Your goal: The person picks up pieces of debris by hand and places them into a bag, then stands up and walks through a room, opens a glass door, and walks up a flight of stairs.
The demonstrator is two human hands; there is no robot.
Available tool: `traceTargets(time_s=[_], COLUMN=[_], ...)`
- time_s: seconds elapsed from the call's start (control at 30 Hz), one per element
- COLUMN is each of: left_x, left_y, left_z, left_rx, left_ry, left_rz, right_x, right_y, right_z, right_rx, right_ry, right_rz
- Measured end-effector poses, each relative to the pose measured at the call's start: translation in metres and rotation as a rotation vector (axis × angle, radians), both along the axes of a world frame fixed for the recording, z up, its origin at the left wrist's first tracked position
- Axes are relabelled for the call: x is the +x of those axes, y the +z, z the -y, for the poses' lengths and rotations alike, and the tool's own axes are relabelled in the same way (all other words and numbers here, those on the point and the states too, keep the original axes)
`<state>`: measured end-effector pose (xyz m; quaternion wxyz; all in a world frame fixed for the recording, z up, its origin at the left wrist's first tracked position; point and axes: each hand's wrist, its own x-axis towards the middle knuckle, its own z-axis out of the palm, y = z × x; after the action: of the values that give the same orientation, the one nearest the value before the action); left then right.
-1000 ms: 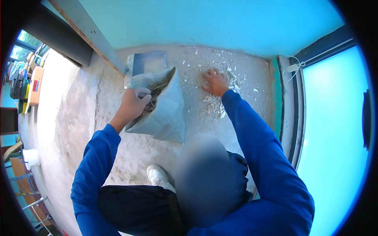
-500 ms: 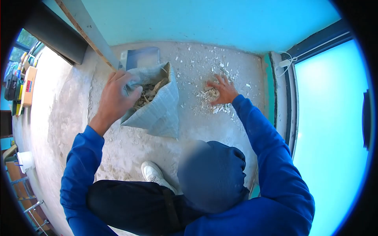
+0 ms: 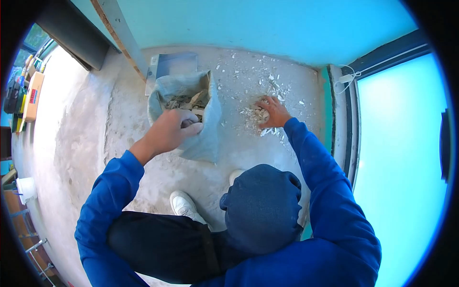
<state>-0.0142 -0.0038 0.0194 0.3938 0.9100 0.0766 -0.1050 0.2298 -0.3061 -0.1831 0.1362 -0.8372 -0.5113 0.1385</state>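
Observation:
A pale woven sack stands with its mouth open on the concrete floor, holding broken rubble. At its near rim is my left hand, fingers curled over the edge and thumb on the outer side; part of the grip is hidden. To the right, my right hand rests low on the floor, its fingers bent around a small heap of whitish plaster chips. More flakes lie scattered around that hand.
Behind the sack lies a flat grey-blue sheet, beside a leaning board. A turquoise wall closes off the back. On the right is a bright panel with a white cord. A white bucket stands far left.
My left hand has moved from the sack's left rim to the near rim, rightward and closer to me. The sack's mouth stands wider. My right hand's fingers have drawn in around the chips.

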Motion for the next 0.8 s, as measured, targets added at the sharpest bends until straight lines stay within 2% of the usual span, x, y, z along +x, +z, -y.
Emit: traceTargets(time_s=[0.1, 0.3, 0.4, 0.5, 0.63, 0.8], left_x=[-0.003, -0.003, -0.004, -0.003, 0.003, 0.0], left_y=[0.007, 0.002, 0.01, 0.024, 0.02, 0.014], left_z=[0.013, 0.009, 0.006, 0.004, -0.015, -0.054], left_rx=[-0.115, -0.071, -0.045, -0.044, 0.104, 0.322], left_ry=[-0.074, -0.141, -0.105, 0.036, 0.168, 0.377], left_rz=[0.004, 0.032, 0.029, 0.069, 0.333, 0.507], right_x=[-0.011, 0.0, -0.001, -0.009, -0.012, -0.005], right_y=[0.014, 0.008, 0.006, 0.02, 0.017, 0.011], right_z=[0.003, 0.008, 0.011, 0.013, 0.016, 0.019], right_rx=[-0.121, -0.125, -0.09, -0.08, -0.084, -0.074], right_ry=[-0.024, 0.029, 0.048, 0.048, 0.048, 0.063], right_rz=[0.06, -0.068, -0.063, -0.039, -0.026, -0.085])
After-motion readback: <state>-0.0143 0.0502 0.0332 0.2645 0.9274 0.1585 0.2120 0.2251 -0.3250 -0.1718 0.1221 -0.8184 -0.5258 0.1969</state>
